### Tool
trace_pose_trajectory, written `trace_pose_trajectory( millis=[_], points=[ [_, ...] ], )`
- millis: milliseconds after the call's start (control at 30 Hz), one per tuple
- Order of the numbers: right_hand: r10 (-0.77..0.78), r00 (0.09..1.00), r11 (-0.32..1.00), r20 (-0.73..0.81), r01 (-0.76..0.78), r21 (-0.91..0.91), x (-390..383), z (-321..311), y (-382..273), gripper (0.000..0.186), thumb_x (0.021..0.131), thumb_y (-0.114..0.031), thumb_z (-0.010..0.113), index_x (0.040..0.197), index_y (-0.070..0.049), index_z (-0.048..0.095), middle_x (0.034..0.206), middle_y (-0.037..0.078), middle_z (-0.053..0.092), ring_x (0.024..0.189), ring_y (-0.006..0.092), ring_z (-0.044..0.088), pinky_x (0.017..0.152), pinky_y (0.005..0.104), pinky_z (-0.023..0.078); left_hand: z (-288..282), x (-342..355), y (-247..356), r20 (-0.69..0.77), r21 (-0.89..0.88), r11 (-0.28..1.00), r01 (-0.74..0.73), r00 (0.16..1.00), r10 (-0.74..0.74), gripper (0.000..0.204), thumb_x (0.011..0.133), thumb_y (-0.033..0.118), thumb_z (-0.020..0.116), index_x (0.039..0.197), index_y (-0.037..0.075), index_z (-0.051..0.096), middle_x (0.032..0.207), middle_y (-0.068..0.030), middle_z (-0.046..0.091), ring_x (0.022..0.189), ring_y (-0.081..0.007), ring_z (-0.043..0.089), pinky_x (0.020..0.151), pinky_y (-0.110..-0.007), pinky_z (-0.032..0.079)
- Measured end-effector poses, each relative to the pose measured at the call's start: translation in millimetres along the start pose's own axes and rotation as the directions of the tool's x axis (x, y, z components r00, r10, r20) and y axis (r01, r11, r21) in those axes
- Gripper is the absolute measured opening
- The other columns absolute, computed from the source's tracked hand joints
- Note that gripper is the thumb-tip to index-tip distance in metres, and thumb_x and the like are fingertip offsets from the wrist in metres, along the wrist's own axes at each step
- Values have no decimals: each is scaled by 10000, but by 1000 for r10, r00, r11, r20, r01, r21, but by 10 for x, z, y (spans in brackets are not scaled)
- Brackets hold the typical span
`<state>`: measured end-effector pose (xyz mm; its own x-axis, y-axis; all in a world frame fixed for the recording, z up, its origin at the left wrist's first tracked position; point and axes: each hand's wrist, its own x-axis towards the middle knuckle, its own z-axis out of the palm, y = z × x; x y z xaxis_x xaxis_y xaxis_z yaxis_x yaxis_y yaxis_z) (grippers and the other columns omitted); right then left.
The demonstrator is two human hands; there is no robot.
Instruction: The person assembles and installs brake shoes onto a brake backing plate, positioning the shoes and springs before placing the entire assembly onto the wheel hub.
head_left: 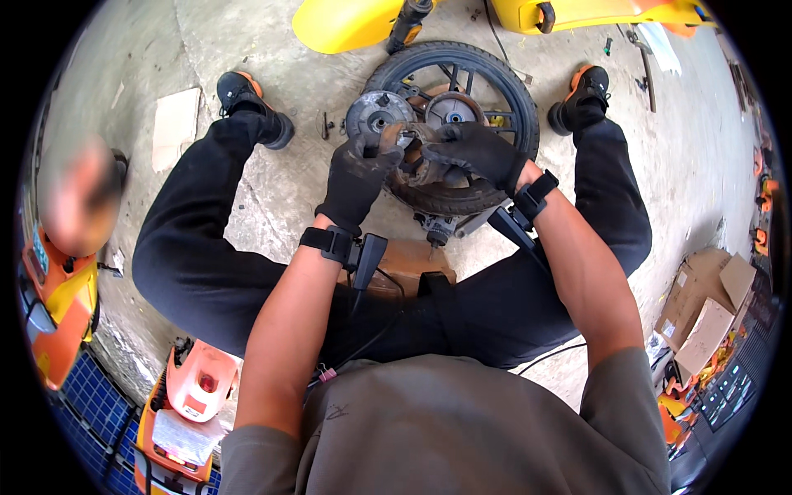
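Both my hands, in black gloves, are closed on a worn, brownish curved part that looks like a pair of brake shoes (pixel 425 171). My left hand (pixel 356 175) grips its left side, and my right hand (pixel 478 155) holds it from the right. Beneath them a black spoked wheel with a tyre (pixel 521 99) lies flat on the floor. In its middle is the open brake drum (pixel 453 109). A round grey metal brake plate (pixel 379 114) rests at the wheel's left edge, just beyond my left hand. My fingers hide part of the shoes.
A cardboard box (pixel 404 260) sits between my legs, beside a metal fitting (pixel 437 228). Small bolts (pixel 327 125) lie left of the wheel. Yellow body panels (pixel 338 25) stand beyond it. An opened carton (pixel 697 305) is at right; orange vehicle parts (pixel 202 379) are at lower left.
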<state>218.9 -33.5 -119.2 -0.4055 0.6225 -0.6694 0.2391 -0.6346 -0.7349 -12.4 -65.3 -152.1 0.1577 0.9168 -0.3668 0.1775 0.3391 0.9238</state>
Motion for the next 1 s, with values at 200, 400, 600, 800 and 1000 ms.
trace_pose_trajectory(
  millis=[200, 400, 600, 800, 1000],
  points=[
    [-8, 1000, 1000, 8, 8, -20, 62, -52, 16, 347, 907, -285, 700, 1083, 12, 663, 924, 82, 709, 778, 139, 693, 651, 273, 591, -51, 22, 80, 41, 8, 999, 52, 998, -53, 214, 888, 200, 715, 1005, 27, 664, 853, -13, 648, 748, -85, 597, 679, -254, 499],
    [-22, 1000, 999, -7, 22, 26, 55, -74, 15, 362, 903, -293, 700, 1100, 7, 654, 935, 74, 700, 796, 135, 690, 667, 273, 598, -149, 91, -11, 77, 19, 999, 27, 997, -29, 232, 900, 217, 697, 1036, 32, 668, 862, -1, 636, 770, -82, 582, 711, -253, 494],
    [-51, 999, 998, 10, 50, 39, 52, -161, 52, 364, 908, -310, 689, 1091, 3, 656, 942, 68, 691, 788, 131, 677, 645, 265, 583, -144, 87, 67, 77, 7, 999, 50, 996, -51, 260, 909, 218, 685, 1085, 30, 657, 922, -10, 646, 812, -87, 598, 745, -266, 507],
    [-234, 967, 966, 95, 243, -88, 67, -272, 112, 376, 954, -262, 648, 1196, 23, 604, 1022, 62, 662, 850, 113, 668, 726, 277, 605, -172, 66, 206, 152, -254, 948, 192, 976, -157, 311, 942, 198, 631, 1195, 17, 610, 1040, -26, 661, 936, -105, 628, 841, -286, 510],
    [-290, 954, 940, 70, 271, 206, -101, -197, -81, 313, 976, -190, 600, 1241, -24, 612, 1104, 80, 641, 1037, 154, 630, 776, 274, 602, -189, -41, 599, 187, -331, 923, 197, 972, -141, 347, 982, 111, 538, 1296, -36, 548, 1224, -97, 593, 1083, -159, 633, 907, -325, 542]
  ],
)
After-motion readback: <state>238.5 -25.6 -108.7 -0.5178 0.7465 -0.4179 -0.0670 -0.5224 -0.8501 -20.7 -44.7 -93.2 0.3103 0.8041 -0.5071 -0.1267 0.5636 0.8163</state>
